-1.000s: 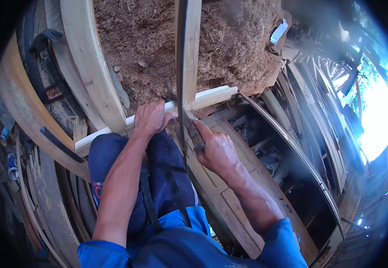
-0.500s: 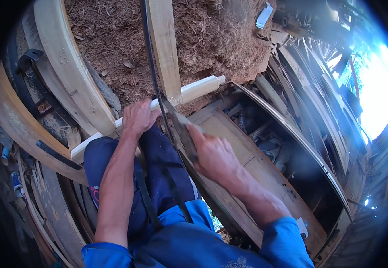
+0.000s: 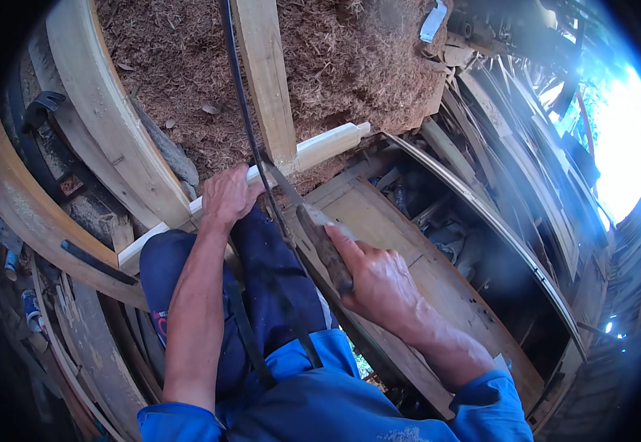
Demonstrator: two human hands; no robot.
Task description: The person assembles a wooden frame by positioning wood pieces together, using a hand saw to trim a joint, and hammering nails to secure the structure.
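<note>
My right hand (image 3: 385,283) is closed round the wooden handle of a handsaw (image 3: 325,247), its index finger stretched along the handle. The narrow blade slants up and left to the pale wooden rail (image 3: 328,149), beside the foot of an upright post (image 3: 265,81). With its fingers wrapped over the same rail, my left hand (image 3: 226,195) holds it just left of the blade. The rail lies across my knees and runs from lower left to upper right. A dark cord (image 3: 241,88) hangs across the rail between my hands; the blade tip is hard to make out.
Thick curved timbers (image 3: 110,110) stand at the left, with a hammer-like dark tool (image 3: 42,107) among them. Reddish shavings (image 3: 180,59) are heaped beyond the rail. A wooden panel (image 3: 409,269) and a long thin strip (image 3: 497,225) lie at the right, near stacked boards (image 3: 516,158).
My right hand has drawn the handsaw back toward the lower right, baring more blade and handle. My left hand stays on the rail.
</note>
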